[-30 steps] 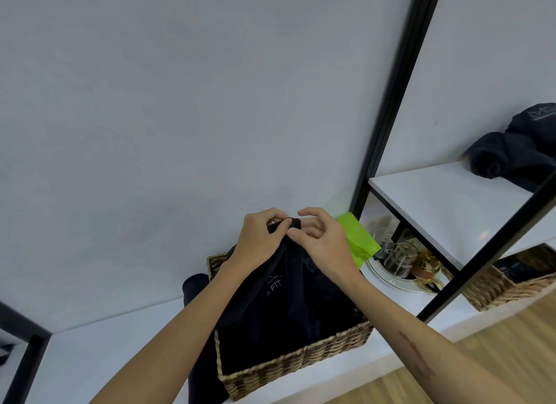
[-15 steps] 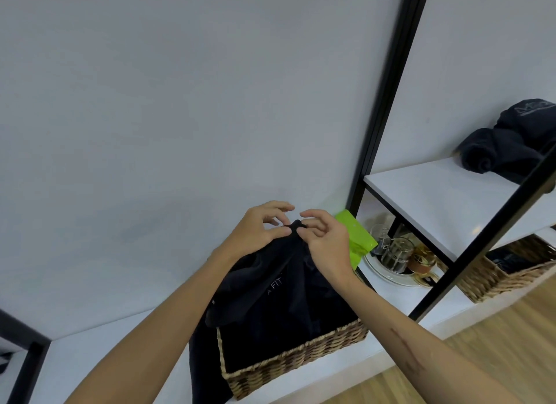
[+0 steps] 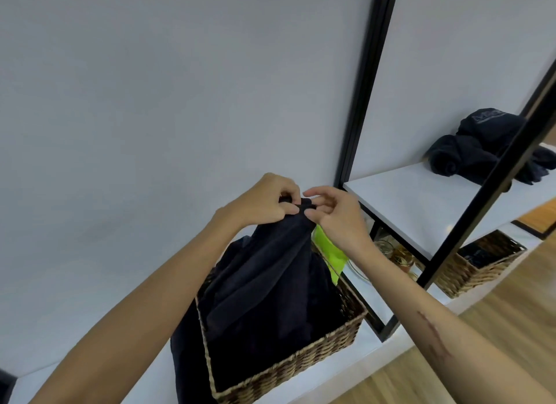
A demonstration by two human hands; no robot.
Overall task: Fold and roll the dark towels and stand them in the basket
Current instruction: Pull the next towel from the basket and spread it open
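A dark towel [image 3: 270,271] hangs from my two hands above a wicker basket [image 3: 288,370] on the white lower shelf. My left hand [image 3: 267,202] grips the towel's top edge with curled fingers. My right hand [image 3: 334,214] pinches the same edge right beside it, its other fingers spread loosely. The towel's lower part drapes into the basket, which holds more dark cloth, and another dark piece [image 3: 186,361] hangs over the basket's left side. Rolled and bunched dark towels [image 3: 478,151] lie on the upper white shelf at right.
A black metal rack post [image 3: 364,85] rises behind my hands. A bright green item [image 3: 329,250] sits behind the basket. Glass jars [image 3: 397,253] stand under the upper shelf [image 3: 421,199]. A second wicker basket [image 3: 481,265] with dark cloth is at right, over wooden floor [image 3: 496,319].
Both hands have lifted the towel's top edge higher out of the basket, so more cloth hangs free. My right hand's fingers have loosened and shifted along the edge.
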